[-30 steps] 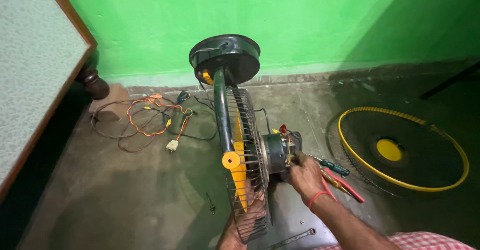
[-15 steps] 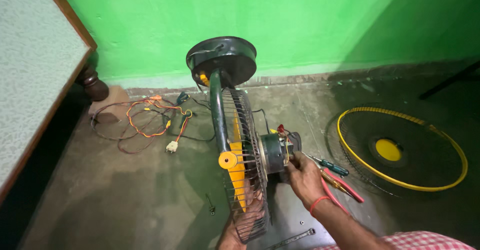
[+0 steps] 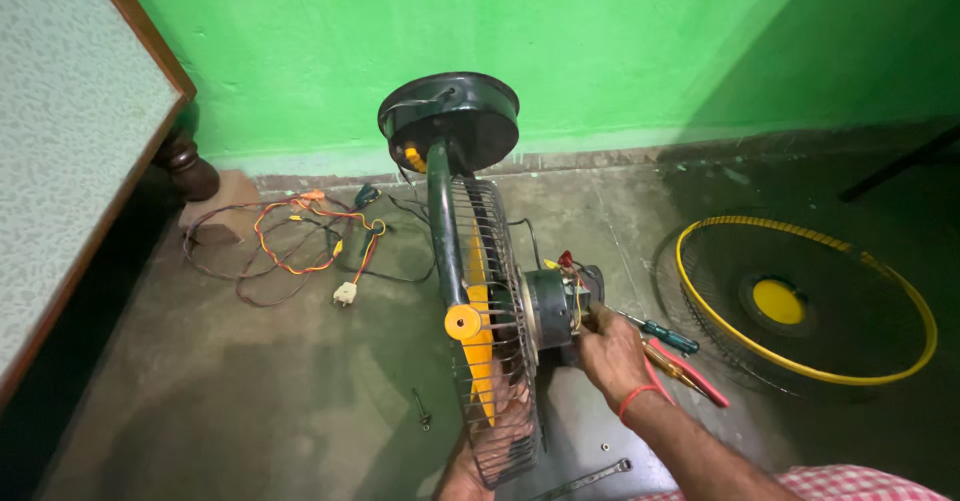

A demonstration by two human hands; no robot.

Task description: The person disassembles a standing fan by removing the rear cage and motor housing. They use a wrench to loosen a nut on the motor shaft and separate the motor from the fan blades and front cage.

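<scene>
**Hands on the fan motor**

The table fan (image 3: pixel 480 291) lies tipped on the concrete floor (image 3: pixel 250 401), its round dark base (image 3: pixel 450 121) toward the green wall (image 3: pixel 500 31) and its stem running back toward me. My right hand (image 3: pixel 612 353) sits just right of the motor (image 3: pixel 553 306), fingers curled against its rear end beside the coloured wires there; whether they pinch anything I cannot tell. My left hand (image 3: pixel 470 466) props the wire guard (image 3: pixel 500 361) from below, mostly hidden behind the mesh. The motor's axis runs left to right, pointing straight at my right hand, the nearer one. A screwdriver (image 3: pixel 665 336) and red-handled pliers (image 3: pixel 690 376) lie just beyond my wrist, with the loose front grille (image 3: pixel 700 306) further right.
</scene>
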